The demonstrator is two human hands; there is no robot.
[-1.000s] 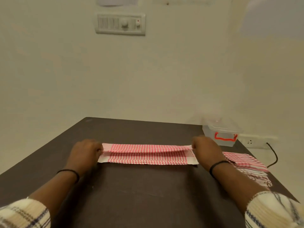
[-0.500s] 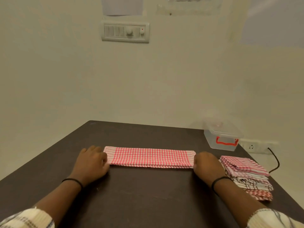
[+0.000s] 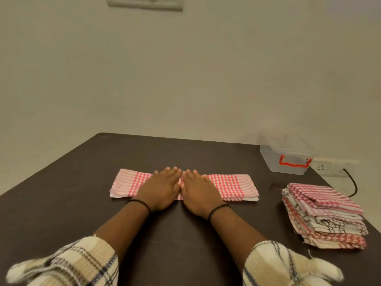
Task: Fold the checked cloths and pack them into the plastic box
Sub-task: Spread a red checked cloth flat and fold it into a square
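Observation:
A red-and-white checked cloth (image 3: 231,185), folded into a long narrow strip, lies across the middle of the dark table (image 3: 82,182). My left hand (image 3: 161,187) and my right hand (image 3: 198,190) lie flat side by side on its centre, fingers straight, pressing it down. A stack of folded checked cloths (image 3: 323,213) sits at the right. The clear plastic box (image 3: 285,157) with a red handle stands closed at the far right corner.
A wall socket (image 3: 321,167) with a black cable (image 3: 353,185) sits behind the table's right edge. A switch panel (image 3: 144,2) is high on the wall. Pale walls border the table at the back and left.
Both hands left the ends of the folded strip and moved inward to its middle, now lying flat on it. The view tilted downward.

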